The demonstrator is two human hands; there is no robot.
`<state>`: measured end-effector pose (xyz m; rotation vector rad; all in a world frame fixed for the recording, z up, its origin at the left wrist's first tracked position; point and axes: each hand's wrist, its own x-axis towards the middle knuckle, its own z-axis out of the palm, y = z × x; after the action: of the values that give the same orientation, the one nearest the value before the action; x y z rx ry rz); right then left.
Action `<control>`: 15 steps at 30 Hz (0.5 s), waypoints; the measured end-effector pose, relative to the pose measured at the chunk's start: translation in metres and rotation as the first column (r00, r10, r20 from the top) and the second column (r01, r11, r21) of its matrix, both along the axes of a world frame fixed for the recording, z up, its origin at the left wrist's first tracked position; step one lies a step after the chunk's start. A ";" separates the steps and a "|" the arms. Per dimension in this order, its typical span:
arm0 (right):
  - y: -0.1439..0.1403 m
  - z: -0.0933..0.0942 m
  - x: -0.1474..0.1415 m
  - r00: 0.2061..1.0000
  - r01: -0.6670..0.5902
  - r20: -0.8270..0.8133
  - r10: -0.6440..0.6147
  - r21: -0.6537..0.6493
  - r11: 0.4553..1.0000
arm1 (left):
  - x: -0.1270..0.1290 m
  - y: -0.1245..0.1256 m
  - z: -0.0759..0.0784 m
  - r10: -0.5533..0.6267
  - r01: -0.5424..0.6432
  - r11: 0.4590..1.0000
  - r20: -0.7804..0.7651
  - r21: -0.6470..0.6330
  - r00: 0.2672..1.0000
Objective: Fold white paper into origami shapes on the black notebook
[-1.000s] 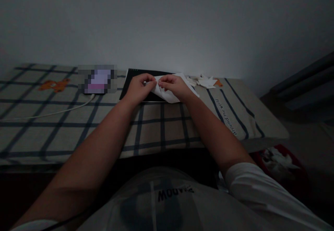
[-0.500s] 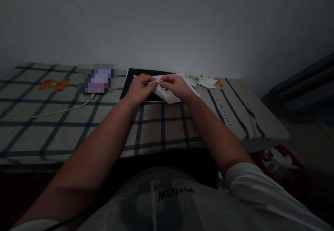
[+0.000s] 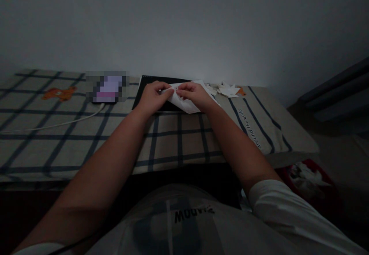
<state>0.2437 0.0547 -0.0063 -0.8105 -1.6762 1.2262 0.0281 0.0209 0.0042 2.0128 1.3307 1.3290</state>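
Observation:
A white sheet of paper, partly folded, lies over a black board at the back of the table. My left hand pinches the paper's upper edge from the left. My right hand pinches the same edge from the right, its fingertips almost touching those of the left. Much of the sheet is hidden under my hands.
The table carries a checked cloth with dark stripes. A lit phone with a white cable sits at the back left. Folded white paper shapes lie at the back right. A red bin with crumpled paper stands on the floor, right.
My fingertips have shifted slightly along the paper's edge; the fold looks a little flatter. Arms and everything else stay where they were.

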 end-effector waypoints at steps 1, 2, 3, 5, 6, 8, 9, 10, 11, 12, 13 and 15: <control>0.000 0.000 0.001 1.000 -0.007 -0.005 0.007 -0.005 1.000 | 0.000 0.000 0.000 0.000 0.000 1.000 0.002 -0.004 1.000; 0.000 0.000 0.001 1.000 -0.016 -0.012 0.016 -0.009 1.000 | 0.000 -0.001 0.000 -0.001 0.001 1.000 0.004 -0.007 1.000; 0.000 -0.001 0.001 1.000 -0.025 -0.019 0.025 -0.012 1.000 | 0.001 -0.001 0.000 -0.003 0.003 1.000 0.007 -0.012 1.000; 0.001 -0.002 0.002 0.999 -0.038 -0.023 0.038 -0.012 0.999 | 0.002 -0.001 0.000 -0.009 0.009 1.000 0.009 -0.019 1.000; 0.001 -0.002 0.002 0.999 -0.039 -0.018 0.038 -0.007 0.999 | 0.003 -0.001 0.000 -0.014 0.014 1.000 0.008 -0.020 1.000; 0.001 -0.002 0.001 1.000 -0.028 -0.003 0.028 0.014 1.000 | 0.003 -0.002 0.000 -0.024 0.024 1.000 0.002 -0.021 1.000; 0.000 -0.002 0.000 1.000 -0.017 0.006 0.016 0.035 0.999 | 0.004 -0.001 0.000 -0.027 0.027 0.999 0.003 -0.022 1.000; 0.000 -0.003 -0.001 1.000 -0.002 0.016 0.001 0.062 0.998 | 0.004 -0.001 0.000 -0.030 0.030 0.999 0.007 -0.025 1.000; 0.000 -0.003 -0.002 1.000 0.012 0.026 -0.014 0.094 0.995 | 0.004 -0.001 0.000 -0.031 0.031 0.999 0.012 -0.031 0.999; 0.000 -0.003 -0.003 0.999 0.023 0.035 -0.028 0.127 0.992 | 0.004 -0.001 0.000 -0.031 0.031 0.999 0.017 -0.039 0.999; 0.000 -0.003 -0.004 0.999 0.031 0.038 -0.038 0.157 0.987 | 0.004 0.000 0.000 -0.030 0.031 0.998 0.023 -0.047 0.999; 0.000 -0.004 -0.005 0.999 0.036 0.028 -0.042 0.192 0.981 | 0.004 0.000 0.000 -0.028 0.030 0.998 0.033 -0.058 0.999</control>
<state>0.2383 0.0549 -0.0105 -0.7442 -1.7652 1.0120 0.0319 0.0210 0.0041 1.9562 1.3060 1.2899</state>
